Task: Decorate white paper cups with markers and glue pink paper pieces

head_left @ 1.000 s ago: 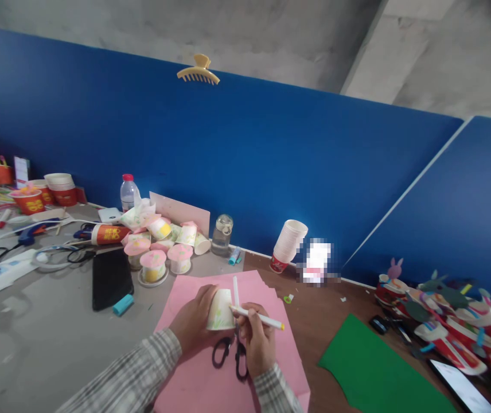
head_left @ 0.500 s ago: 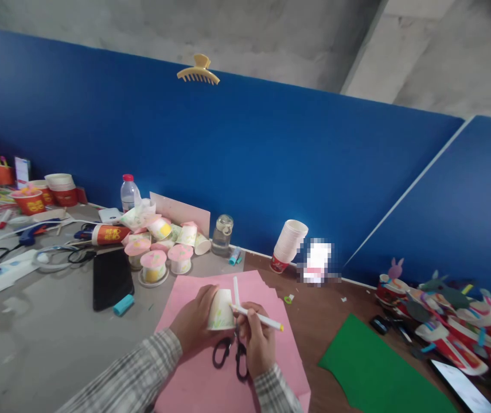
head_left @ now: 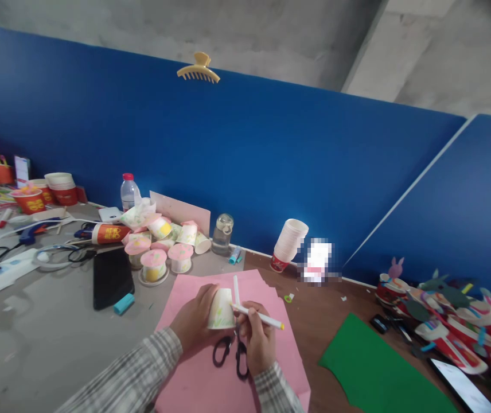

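Observation:
My left hand (head_left: 197, 317) is closed around the side of a paper cup (head_left: 221, 310) with a pale green and yellow pattern, its wider end toward me. In my right hand (head_left: 260, 337) is a white marker (head_left: 258, 316) with a yellow end, its tip at the cup's right side. Under both hands lies pink paper (head_left: 189, 376). Black-handled scissors (head_left: 242, 358) rest on that paper, their blades partly hidden by the cup and my right hand. Another white marker (head_left: 236, 291) lies just behind the cup.
Several decorated cups (head_left: 154, 265) stand left, by a black phone (head_left: 112, 278) and a blue cap (head_left: 124, 304). A glass bottle (head_left: 222, 235) and stacked cups (head_left: 288, 244) stand before the blue partition (head_left: 271, 160). Green paper (head_left: 378, 367) and red cup crafts (head_left: 456, 327) lie right.

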{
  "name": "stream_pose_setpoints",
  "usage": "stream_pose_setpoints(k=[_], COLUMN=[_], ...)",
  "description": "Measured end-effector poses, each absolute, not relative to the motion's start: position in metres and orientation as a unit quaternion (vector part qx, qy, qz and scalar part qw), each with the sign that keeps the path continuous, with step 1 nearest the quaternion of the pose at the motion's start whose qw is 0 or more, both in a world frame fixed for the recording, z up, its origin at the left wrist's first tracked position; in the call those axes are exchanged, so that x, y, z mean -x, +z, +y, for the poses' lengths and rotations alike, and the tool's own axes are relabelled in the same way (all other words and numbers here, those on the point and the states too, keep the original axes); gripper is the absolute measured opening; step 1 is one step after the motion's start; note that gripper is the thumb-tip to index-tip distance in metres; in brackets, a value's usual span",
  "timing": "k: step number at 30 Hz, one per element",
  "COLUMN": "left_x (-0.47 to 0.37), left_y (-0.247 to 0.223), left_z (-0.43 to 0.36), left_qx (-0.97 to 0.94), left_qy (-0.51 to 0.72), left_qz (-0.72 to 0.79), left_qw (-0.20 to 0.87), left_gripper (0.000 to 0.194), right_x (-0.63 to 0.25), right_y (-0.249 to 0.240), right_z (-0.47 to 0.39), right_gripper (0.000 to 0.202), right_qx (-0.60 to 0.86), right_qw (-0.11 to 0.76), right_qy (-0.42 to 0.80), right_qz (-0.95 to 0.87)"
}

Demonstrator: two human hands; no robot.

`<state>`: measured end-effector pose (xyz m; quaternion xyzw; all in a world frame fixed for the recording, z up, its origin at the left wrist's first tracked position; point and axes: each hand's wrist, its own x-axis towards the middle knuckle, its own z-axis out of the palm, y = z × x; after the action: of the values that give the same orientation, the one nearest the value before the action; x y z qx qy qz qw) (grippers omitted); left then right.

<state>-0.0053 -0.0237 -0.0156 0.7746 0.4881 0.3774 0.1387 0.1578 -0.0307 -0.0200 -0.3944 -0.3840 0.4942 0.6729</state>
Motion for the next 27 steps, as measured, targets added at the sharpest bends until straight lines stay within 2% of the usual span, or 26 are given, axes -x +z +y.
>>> stream_pose_setpoints(k=[27], left_x=[0.0026], left_y=[-0.0106], left_z=[-0.025], left_qx=[-0.773], left_qy=[0.38], left_qz=[0.489], left_qw=[0.139], left_gripper=[0.084], right_x=[-0.1581], right_y=[-0.0183], right_z=[-0.0318], right_gripper=[0.025], right_qx=[0.404], right_qw=[0.66], right_qy=[0.508], right_qz=[-0.379])
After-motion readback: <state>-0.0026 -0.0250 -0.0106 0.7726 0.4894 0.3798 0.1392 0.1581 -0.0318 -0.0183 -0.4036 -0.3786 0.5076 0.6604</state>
